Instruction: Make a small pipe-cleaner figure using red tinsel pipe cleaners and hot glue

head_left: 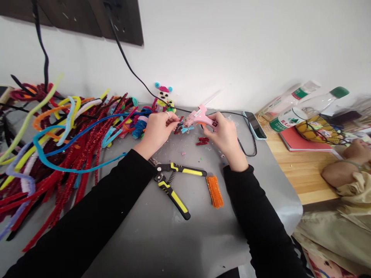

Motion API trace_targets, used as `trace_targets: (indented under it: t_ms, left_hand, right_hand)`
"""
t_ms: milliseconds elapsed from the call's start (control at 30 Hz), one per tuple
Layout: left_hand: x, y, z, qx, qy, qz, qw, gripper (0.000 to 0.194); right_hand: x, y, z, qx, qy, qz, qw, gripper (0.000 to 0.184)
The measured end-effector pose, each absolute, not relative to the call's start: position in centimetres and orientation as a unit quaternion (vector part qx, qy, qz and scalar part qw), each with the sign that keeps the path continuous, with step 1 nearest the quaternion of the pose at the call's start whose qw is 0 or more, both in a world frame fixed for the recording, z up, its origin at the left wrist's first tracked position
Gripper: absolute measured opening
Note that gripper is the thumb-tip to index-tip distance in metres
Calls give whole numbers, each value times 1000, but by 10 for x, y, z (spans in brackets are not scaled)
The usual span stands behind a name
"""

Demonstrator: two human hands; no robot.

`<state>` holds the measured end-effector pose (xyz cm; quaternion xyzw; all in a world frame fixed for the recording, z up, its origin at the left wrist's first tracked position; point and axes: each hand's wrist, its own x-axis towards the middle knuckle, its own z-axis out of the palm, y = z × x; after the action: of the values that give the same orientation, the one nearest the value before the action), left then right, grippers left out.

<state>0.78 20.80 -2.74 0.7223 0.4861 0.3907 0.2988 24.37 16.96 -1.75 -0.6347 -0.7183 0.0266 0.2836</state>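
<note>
My right hand (pixel 223 135) is wrapped round the handle of a pink hot glue gun (pixel 199 115), whose nozzle points left. My left hand (pixel 161 129), wearing a ring, has its fingertips pinched at the nozzle end; what they hold is too small to make out. Short light-blue pipe cleaner pieces (pixel 188 129) lie beneath the nozzle. Below the gun are short glittery red pipe cleaner pieces (pixel 202 141). Nearer me rest yellow-and-black pliers (pixel 176 197) with their handles spread, and a bundle of orange pipe cleaner pieces (pixel 215 192).
Long colourful pipe cleaners (pixel 72 150) heap at the left. A small pipe cleaner figure (pixel 164 94) stands by the wall. A black cord (pixel 127 61) hangs from the sockets. At right are a phone (pixel 254 125), plastic bottles (pixel 286 117), a red notebook (pixel 304 141) and another person's arm (pixel 344 166).
</note>
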Motion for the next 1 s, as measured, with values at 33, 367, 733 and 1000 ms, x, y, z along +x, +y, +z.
trace_targets:
  t_ms: [33, 367, 733, 1000]
  left_hand:
    - [8, 208, -27, 722, 487, 390, 299, 11]
    - [8, 207, -27, 725, 485, 387, 298, 11]
    - [8, 208, -25, 723, 480, 389, 307, 8]
    - [8, 208, -28, 722, 478, 394, 309, 9]
  right_hand:
    - [244, 170, -17, -634, -719, 25, 285, 18]
    - [250, 172, -18, -638, -720, 13, 272, 19]
    - [256, 172, -16, -634, -719, 16, 286, 15]
    - [261, 174, -14, -636, -718, 30, 280, 16]
